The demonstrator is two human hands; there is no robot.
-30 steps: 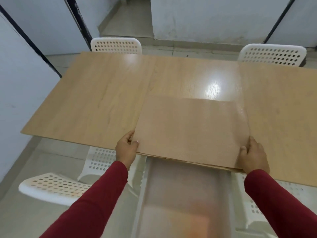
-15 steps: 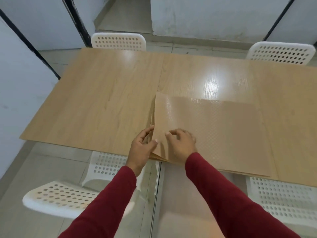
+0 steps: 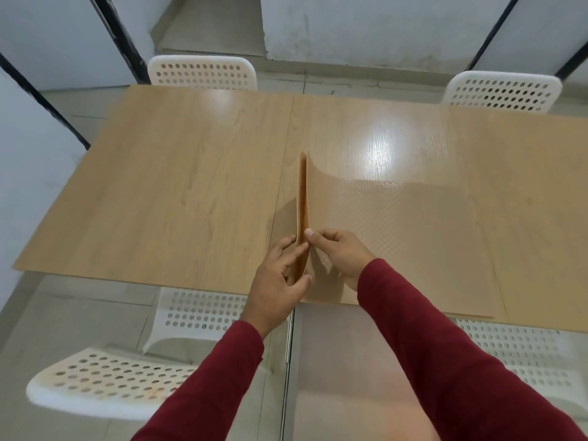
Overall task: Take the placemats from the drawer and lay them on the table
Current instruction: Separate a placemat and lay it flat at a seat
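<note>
A stack of tan, textured placemats (image 3: 413, 237) lies on the wooden table (image 3: 178, 186) at its near edge, right of centre. Its left edge (image 3: 301, 198) is lifted upright off the table. My left hand (image 3: 280, 275) pinches that raised edge from the left, thumb against the mats. My right hand (image 3: 340, 253) presses the same edge from the right, fingertips at the top. An open pale drawer (image 3: 334, 361) shows below the table edge, between my red sleeves; its inside is blurred.
White perforated chairs stand around the table: two at the far side (image 3: 203, 73) (image 3: 499, 90), one at the near left (image 3: 105, 380), one at the near right (image 3: 521, 351). Grey walls and dark frame posts (image 3: 117, 36) surround the tiled floor.
The mats went from being held by both ends to lying on the table. My right hand came across to the left edge, and both hands have lifted that edge upright.
</note>
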